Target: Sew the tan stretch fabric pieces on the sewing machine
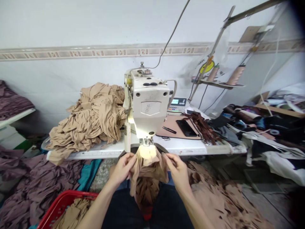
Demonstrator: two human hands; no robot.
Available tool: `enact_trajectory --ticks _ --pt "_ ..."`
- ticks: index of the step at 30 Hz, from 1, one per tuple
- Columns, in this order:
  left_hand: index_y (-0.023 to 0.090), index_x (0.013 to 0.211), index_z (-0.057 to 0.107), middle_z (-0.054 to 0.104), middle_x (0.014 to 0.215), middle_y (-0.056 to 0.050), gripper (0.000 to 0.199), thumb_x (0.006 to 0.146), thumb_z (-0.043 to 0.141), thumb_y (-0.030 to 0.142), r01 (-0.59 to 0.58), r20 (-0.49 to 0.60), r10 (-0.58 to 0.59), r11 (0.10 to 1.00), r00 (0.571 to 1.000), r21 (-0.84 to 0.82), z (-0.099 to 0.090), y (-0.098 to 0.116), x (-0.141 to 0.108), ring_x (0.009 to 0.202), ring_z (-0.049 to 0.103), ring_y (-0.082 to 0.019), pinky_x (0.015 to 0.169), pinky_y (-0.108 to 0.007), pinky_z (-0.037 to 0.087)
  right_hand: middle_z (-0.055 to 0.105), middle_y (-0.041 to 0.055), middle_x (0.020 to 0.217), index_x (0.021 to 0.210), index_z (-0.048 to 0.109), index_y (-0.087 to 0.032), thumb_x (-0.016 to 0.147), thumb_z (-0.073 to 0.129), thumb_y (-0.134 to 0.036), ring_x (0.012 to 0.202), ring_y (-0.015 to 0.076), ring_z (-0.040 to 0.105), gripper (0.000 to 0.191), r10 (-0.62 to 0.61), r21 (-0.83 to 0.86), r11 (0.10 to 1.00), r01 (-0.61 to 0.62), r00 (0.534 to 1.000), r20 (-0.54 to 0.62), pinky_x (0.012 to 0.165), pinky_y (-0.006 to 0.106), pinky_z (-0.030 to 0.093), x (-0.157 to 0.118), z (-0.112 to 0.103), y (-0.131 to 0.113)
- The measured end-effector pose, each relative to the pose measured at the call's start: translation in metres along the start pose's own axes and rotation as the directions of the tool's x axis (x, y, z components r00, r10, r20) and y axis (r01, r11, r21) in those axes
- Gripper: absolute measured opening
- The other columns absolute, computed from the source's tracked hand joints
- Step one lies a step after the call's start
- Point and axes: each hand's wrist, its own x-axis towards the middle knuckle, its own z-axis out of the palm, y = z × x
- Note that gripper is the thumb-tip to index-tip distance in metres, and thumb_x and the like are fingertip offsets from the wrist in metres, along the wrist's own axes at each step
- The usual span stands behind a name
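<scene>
A white sewing machine (149, 109) stands in front of me, its lamp lighting the cloth under the needle area. A tan piece of fabric (150, 167) stretches below the machine's presser foot (146, 142) and hangs down toward my lap. On its left edge my left hand (124, 167) is closed, thumb against fingers. My right hand (175, 166) pinches the right edge of the same fabric. Both hands are close to the table's front edge, on either side of the foot. Folds hide the exact fingertips.
A tall heap of tan garments (95, 111) lies left of the machine. Thread snips (169, 129) and a phone (186, 128) rest on a mat at right. Thread cones (235, 75) stand above. A red basket (60, 203) and cloth piles (219, 197) are on the floor.
</scene>
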Motion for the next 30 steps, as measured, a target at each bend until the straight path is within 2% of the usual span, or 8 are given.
enact_trajectory --ticks 2,5,8,12,16,22,27,30 --pt "0.018 0.095 0.066 0.048 0.06 0.01 0.058 0.084 0.076 0.075 0.063 0.036 -0.063 0.998 0.997 -0.008 -0.012 -0.007 -0.006 0.037 0.03 -0.005 0.033 -0.016 0.026 0.073 0.0067 0.077 0.072 0.075 -0.019 0.095 0.073 -0.059 0.074 0.0233 0.066 0.046 -0.009 0.022 1.0 0.009 1.0 -0.005 0.073 0.034 0.053 -0.023 0.01 -0.001" --pt "0.018 0.095 0.068 0.055 0.064 0.007 0.051 0.082 0.083 0.066 -0.028 -0.105 0.023 0.998 0.994 -0.047 -0.027 -0.004 -0.003 0.044 0.043 -0.007 0.042 -0.017 0.037 0.072 0.0069 0.08 0.079 0.076 -0.02 0.097 0.067 -0.066 0.068 0.0209 0.063 0.05 0.056 0.151 0.985 -0.085 0.981 0.186 0.069 0.033 0.053 -0.053 0.037 -0.011" --pt "0.017 0.093 0.072 0.064 0.07 0.002 0.04 0.084 0.085 0.054 -0.224 -0.252 0.231 0.973 0.94 0.056 -0.035 0.005 0.008 0.067 0.063 -0.015 0.062 -0.021 0.05 0.074 0.0071 0.095 0.103 0.077 -0.021 0.09 0.072 -0.073 0.077 0.0218 0.066 0.054 0.134 0.274 0.917 -0.29 0.872 0.471 0.069 0.032 0.055 -0.069 0.066 -0.024" --pt "0.017 0.089 0.075 0.065 0.069 0.0 0.034 0.089 0.08 0.051 -0.252 -0.252 0.301 0.945 0.92 0.207 -0.031 0.004 0.012 0.067 0.061 -0.016 0.063 -0.023 0.047 0.059 -0.0022 0.069 0.078 0.062 -0.021 0.09 0.073 -0.075 0.061 0.0147 0.056 0.057 0.192 0.263 0.896 -0.359 0.845 0.498 0.06 0.025 0.048 -0.07 0.078 -0.033" --pt "0.015 0.085 0.076 0.069 0.074 -0.002 0.042 0.094 0.072 0.056 -0.188 -0.149 0.216 0.966 0.965 0.178 -0.02 -0.014 -0.003 0.068 0.06 -0.016 0.065 -0.024 0.047 0.055 -0.004 0.062 0.075 0.062 -0.019 0.091 0.075 -0.071 0.053 0.0111 0.053 0.056 0.193 0.242 0.911 -0.333 0.864 0.465 0.054 0.023 0.04 -0.065 0.055 -0.033" --pt "0.016 0.073 0.077 0.063 0.072 -0.003 0.041 0.089 0.079 0.053 -0.144 0.211 0.11 0.978 0.971 0.153 -0.014 -0.023 -0.026 0.068 0.058 -0.017 0.062 -0.024 0.044 0.052 -0.0048 0.06 0.077 0.067 -0.018 0.086 0.079 -0.068 0.046 0.0097 0.043 0.052 0.254 0.139 0.905 -0.403 0.772 0.583 0.044 0.022 0.032 -0.058 0.005 -0.04" --pt "0.019 0.098 0.079 0.07 0.096 -0.007 0.025 0.092 0.077 0.043 -0.131 0.194 0.107 0.984 0.975 0.119 -0.003 -0.017 -0.04 0.077 0.06 -0.018 0.068 -0.025 0.047 0.032 -0.0077 0.057 0.054 0.051 -0.019 0.091 0.08 -0.039 0.055 0.0094 0.026 0.051 0.148 -0.141 0.988 -0.063 0.646 0.749 0.052 0.024 0.022 -0.055 -0.008 -0.065" --pt "0.02 0.104 0.079 0.072 0.097 -0.004 0.025 0.083 0.085 0.033 -0.06 0.472 -0.03 0.983 0.881 0.175 0.015 -0.018 -0.051 0.074 0.056 -0.016 0.066 -0.024 0.044 0.036 -0.0089 0.054 0.055 0.063 -0.018 0.085 0.086 -0.033 0.053 0.0088 0.029 0.041 0.097 -0.168 0.982 0.091 0.521 0.848 0.052 0.023 0.023 -0.052 -0.009 -0.076"
